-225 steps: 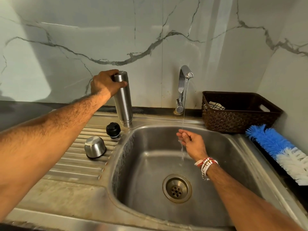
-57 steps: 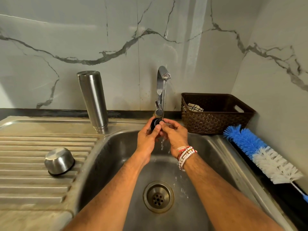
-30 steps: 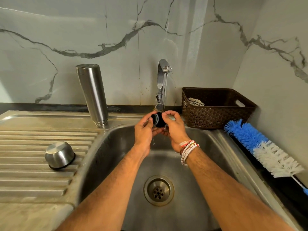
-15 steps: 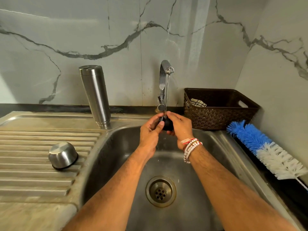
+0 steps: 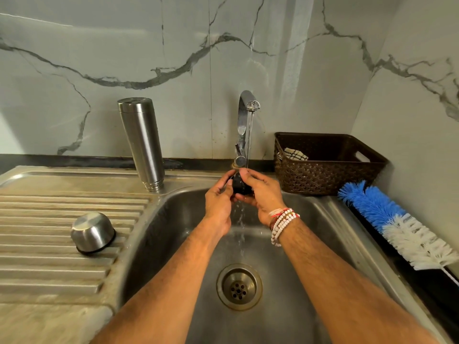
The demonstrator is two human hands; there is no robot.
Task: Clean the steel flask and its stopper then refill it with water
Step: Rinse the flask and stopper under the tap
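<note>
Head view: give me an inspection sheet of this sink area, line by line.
Surface: steel sink wet, with water draining; drainboard ribbed and stained.
Job's things: flask stands mouth down at the sink's back left corner; black stopper is under the running tap; steel cup lies mouth down on the drainboard.
Clutter: brown basket with a checked cloth inside; blue and white brush lies right of the sink.
Grippers: left hand and right hand both grip the stopper.
Cables: nothing seen.
Surroundings: marble-patterned wall.
</note>
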